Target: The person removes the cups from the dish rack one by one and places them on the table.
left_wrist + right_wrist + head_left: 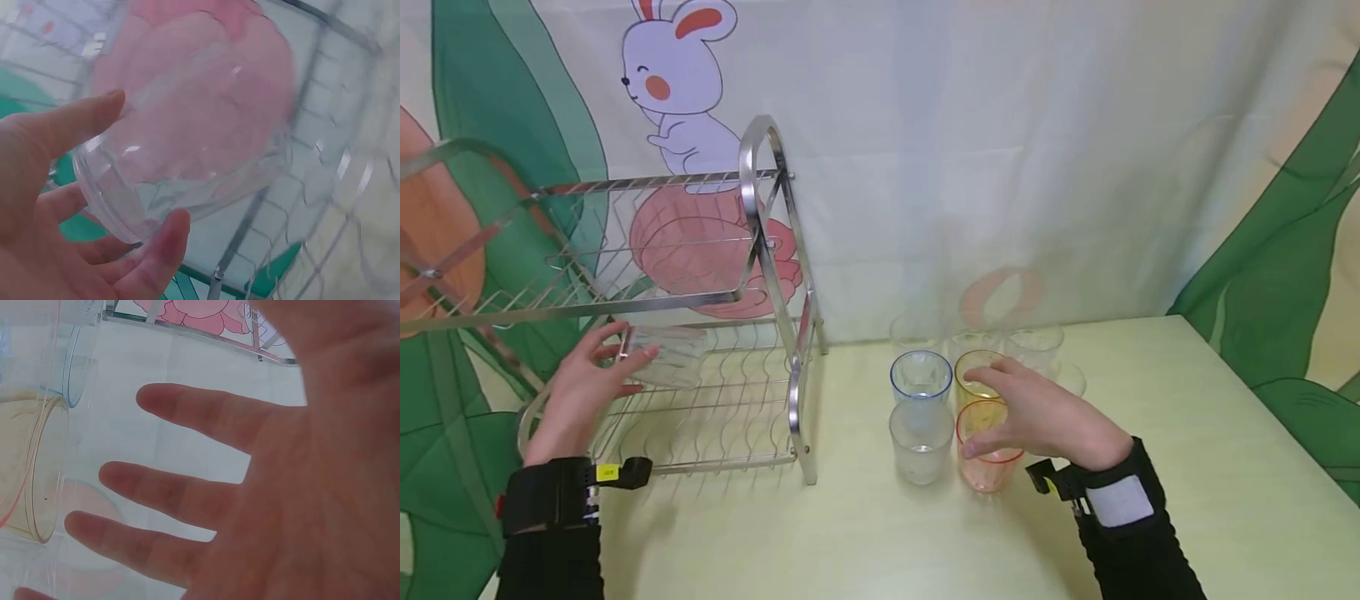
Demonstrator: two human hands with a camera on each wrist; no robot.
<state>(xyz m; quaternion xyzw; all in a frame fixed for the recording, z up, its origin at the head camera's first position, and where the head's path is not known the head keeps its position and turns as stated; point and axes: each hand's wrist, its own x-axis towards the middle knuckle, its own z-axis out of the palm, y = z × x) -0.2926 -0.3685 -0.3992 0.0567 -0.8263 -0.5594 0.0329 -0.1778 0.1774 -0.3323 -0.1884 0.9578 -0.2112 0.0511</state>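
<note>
While left hand [576,392] grips clear ribbed plastic cup [666,357] — lying sideways in wire rack [730,417] — right hand [1045,417] hovers, fingers spread.

rack's [475,250] left end cut off

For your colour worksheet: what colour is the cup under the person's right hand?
Red-orange tinted, see-through cup, with the right hand over it; clearest in the head view.

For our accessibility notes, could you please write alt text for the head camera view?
A person's left hand holds a clear cup on its side over the lower tier of a metal dish rack, while the right hand reaches over a red-rimmed cup among clustered plastic cups on a pale green table.
</note>
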